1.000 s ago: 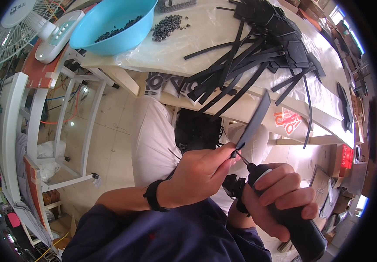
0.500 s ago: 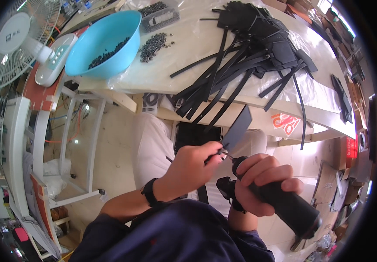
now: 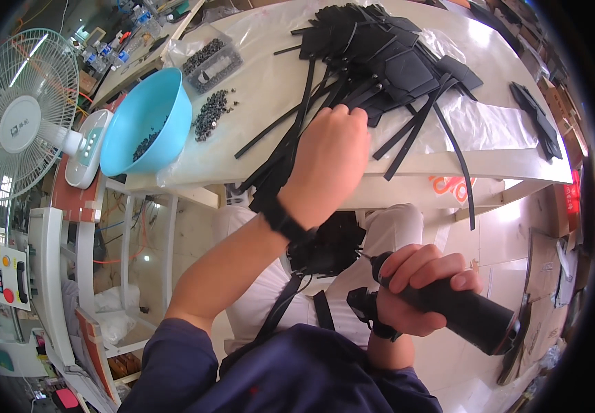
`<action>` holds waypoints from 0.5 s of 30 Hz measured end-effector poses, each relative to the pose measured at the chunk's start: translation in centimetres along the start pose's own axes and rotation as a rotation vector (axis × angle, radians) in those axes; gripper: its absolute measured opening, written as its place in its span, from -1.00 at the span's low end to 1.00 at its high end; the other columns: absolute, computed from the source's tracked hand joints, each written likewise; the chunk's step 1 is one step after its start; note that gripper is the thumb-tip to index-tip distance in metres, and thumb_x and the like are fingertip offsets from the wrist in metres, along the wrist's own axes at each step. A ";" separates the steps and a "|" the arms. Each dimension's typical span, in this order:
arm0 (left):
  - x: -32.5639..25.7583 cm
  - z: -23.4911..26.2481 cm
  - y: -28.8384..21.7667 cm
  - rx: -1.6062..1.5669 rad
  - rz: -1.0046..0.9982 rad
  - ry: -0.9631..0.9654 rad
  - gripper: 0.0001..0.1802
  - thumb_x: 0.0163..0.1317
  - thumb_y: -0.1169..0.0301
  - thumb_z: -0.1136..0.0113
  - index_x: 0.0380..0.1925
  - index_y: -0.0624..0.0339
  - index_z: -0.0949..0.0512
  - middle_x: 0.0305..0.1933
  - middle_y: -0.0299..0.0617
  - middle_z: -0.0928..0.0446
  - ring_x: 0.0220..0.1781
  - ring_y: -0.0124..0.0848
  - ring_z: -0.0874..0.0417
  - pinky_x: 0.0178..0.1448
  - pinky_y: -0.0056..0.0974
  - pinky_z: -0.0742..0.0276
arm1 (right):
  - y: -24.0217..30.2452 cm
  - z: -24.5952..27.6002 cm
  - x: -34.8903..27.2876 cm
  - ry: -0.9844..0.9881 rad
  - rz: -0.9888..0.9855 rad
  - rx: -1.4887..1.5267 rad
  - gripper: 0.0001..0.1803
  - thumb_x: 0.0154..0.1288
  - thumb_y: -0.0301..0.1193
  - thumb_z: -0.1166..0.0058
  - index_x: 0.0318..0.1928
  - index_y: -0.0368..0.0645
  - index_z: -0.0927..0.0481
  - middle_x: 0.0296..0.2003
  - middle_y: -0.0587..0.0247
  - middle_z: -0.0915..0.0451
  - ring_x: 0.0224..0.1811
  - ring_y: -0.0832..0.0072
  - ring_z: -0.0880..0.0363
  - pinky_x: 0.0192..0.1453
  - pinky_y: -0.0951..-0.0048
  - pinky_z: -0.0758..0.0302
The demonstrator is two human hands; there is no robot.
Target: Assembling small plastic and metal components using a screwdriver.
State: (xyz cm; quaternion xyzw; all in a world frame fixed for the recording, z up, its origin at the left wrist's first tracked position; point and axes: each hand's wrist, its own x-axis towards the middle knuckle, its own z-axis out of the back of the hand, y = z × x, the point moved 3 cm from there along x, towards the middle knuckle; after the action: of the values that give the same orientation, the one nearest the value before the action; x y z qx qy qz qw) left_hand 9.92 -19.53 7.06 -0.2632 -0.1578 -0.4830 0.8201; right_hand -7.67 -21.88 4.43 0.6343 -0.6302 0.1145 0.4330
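We grip the driver (image 3: 459, 308) in the right hand (image 3: 418, 283), bit (image 3: 365, 256) clear of the left hand (image 3: 330, 160), whose hold we cannot tell, at the pieces (image 3: 407, 72) piled on the counter (image 3: 507, 89), and should part pieces singly to prevent tangling.

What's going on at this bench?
The person's right hand grips a black cylindrical tool. The left hand is at the pile of black strapped pieces on the table; whether it grips one is hidden. A blue bowl and a heap of small dark parts stand toward the left.
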 end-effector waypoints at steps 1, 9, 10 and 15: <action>0.3 -0.5 0.4 0.006 -0.009 -0.001 -0.88 0.10 0.52 -0.22 -0.40 0.32 -0.49 -0.41 0.05 -0.52 -0.31 0.02 -0.56 -0.21 -0.04 -0.49 | 0.0 0.1 0.0 0.007 -0.004 -0.014 -0.45 0.29 0.00 -0.12 -0.07 -0.07 -0.13 -0.44 0.25 -0.38 -0.65 0.48 -0.45 -0.61 0.45 -0.52; 0.8 -0.1 1.8 -0.094 0.179 0.225 -0.77 0.07 0.56 -0.22 -0.22 0.35 -0.55 -0.35 0.06 -0.58 -0.26 0.00 -0.61 -0.15 -0.07 -0.51 | 0.3 1.1 0.1 0.001 0.032 0.020 -0.46 0.30 -0.02 -0.13 -0.06 -0.08 -0.14 -0.45 0.25 -0.37 -0.66 0.50 -0.40 -0.64 0.48 -0.47; 0.6 -0.2 1.7 -0.036 0.106 0.188 -0.77 0.08 0.57 -0.21 -0.21 0.35 -0.54 -0.34 0.07 -0.57 -0.24 0.00 -0.60 -0.14 -0.07 -0.51 | 0.4 1.1 0.1 -0.020 0.015 0.027 -0.45 0.29 -0.03 -0.13 -0.08 -0.08 -0.12 -0.46 0.23 -0.41 -0.64 0.47 -0.46 -0.60 0.45 -0.52; 0.3 -0.5 1.1 0.055 -0.016 0.143 -0.74 0.09 0.59 -0.14 -0.17 0.31 -0.51 -0.34 0.07 -0.52 -0.21 0.00 -0.58 -0.11 -0.05 -0.50 | 0.5 0.5 -0.2 -0.014 0.022 0.030 -0.46 0.29 -0.04 -0.15 -0.08 -0.08 -0.13 -0.47 0.22 -0.42 -0.64 0.47 -0.47 -0.61 0.46 -0.51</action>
State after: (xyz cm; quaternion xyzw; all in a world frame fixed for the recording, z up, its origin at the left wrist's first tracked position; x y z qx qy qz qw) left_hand 11.03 -19.63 6.54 -0.2042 -0.1139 -0.5026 0.8323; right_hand -8.32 -22.00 4.19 0.6346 -0.6382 0.1242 0.4178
